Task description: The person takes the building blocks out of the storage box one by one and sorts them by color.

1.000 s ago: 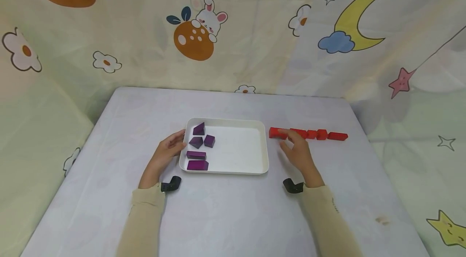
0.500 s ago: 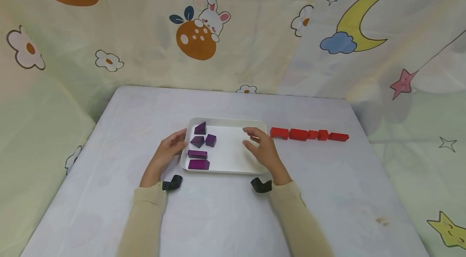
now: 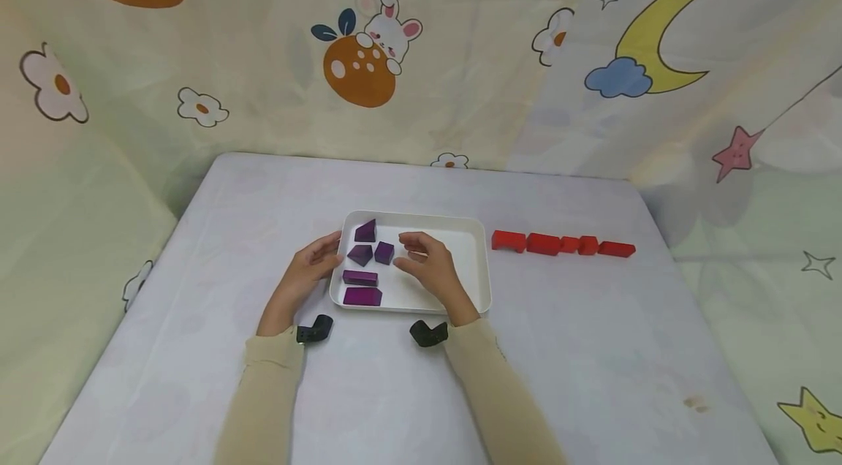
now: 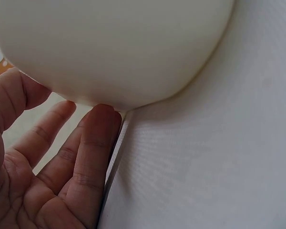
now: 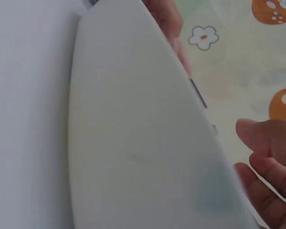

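At the tray's left side, my left hand [image 3: 305,276] holds the rim of the white tray [image 3: 454,224]. The left wrist view shows the thumb [image 4: 35,90] at the rim and fingertips against the outer wall. Over the tray's middle hovers my right hand [image 3: 433,271], its fingers loosely bent with nothing between them. Just left of its fingertips lies a purple cube [image 3: 384,253]. Along the tray's left end sit a purple wedge block [image 3: 365,232], a pointed purple block [image 3: 360,255], a thin purple bar [image 3: 360,278] and a thicker purple block [image 3: 362,296].
Right of the tray, several red blocks [image 3: 543,244] form a row on the white-covered table [image 3: 592,348], with a red arch block [image 3: 509,240] nearest the tray. A patterned cloth [image 3: 263,33] hangs behind the table.
My right hand has moved left from the red arch block, across the tray's right half, to beside the purple cube. My left hand stays at the tray's left rim.
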A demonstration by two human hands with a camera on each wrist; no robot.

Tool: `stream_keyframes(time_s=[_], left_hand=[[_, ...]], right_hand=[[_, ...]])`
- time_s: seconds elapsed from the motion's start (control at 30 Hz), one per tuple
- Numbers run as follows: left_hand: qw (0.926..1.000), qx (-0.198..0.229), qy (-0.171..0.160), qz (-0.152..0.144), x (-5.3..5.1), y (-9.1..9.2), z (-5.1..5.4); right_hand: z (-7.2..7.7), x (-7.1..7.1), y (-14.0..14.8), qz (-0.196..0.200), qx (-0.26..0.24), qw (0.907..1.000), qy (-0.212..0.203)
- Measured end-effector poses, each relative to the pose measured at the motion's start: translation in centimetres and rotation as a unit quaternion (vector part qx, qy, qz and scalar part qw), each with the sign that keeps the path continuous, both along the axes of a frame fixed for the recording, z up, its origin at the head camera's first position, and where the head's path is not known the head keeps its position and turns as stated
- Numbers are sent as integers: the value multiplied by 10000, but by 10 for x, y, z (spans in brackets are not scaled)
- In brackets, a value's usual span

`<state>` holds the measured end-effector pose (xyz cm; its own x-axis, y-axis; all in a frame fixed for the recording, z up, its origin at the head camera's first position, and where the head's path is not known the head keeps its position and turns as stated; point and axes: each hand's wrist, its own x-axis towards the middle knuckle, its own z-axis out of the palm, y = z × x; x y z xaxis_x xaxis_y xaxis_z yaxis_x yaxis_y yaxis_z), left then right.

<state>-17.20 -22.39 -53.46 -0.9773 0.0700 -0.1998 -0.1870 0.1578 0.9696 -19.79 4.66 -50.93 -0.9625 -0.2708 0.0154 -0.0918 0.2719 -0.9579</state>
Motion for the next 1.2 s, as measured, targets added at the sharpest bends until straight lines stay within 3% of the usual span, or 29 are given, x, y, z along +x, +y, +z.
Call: stream_keyframes(time_s=[0.23, 0.47, 0.6, 0.9, 1.2], left_hand=[[9999, 69, 77, -20, -2, 0, -2], [9999, 31, 115, -23, -3, 2, -3], [10000, -36, 60, -17, -1, 1, -1], [10000, -76, 15, -19, -2, 0, 0], [10000, -10, 11, -5, -1, 0, -1]], right_hand=[[-9, -3, -19, -147, 603, 9973, -380], [-10, -6, -32, -479, 1189, 9918, 23], [-9, -5, -26, -377, 1104, 9931, 94], [14, -2, 31, -186, 34, 9997, 120], [24, 2, 109, -310, 309, 9988, 210]])
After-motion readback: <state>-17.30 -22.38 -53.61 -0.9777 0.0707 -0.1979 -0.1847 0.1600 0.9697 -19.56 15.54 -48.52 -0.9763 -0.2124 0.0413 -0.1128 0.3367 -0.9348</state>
